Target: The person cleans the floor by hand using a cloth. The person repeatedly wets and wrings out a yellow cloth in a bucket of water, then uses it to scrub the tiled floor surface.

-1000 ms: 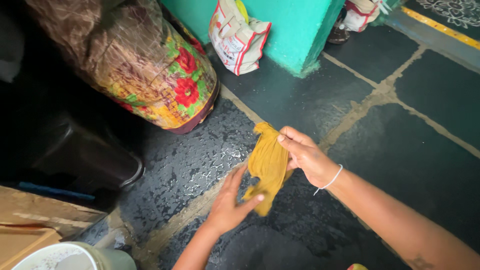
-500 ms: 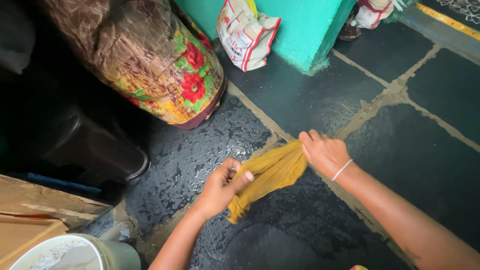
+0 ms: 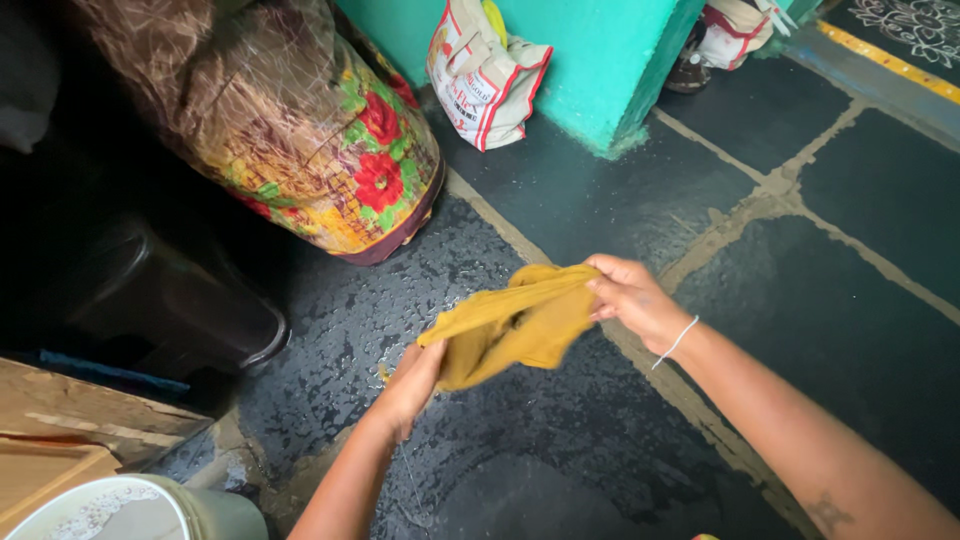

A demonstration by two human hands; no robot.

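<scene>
The left hand (image 3: 412, 378) is mostly hidden under the mustard cloth (image 3: 510, 325), so its fingers and its grip cannot be made out; the cloth's lower edge is blurred; the white bucket (image 3: 120, 510) is cut off by the bottom edge; the flowered bundle (image 3: 300, 130) runs off the top; the dark bin (image 3: 170, 300) sinks into shadow, its shape unclear; both forearms leave the picture at the bottom edge.

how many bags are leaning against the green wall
2. A white bag with red trim leans on the green wall at top centre; a second similar bag sits past the corner at top right, partly cut off. Others may be hidden.
</scene>
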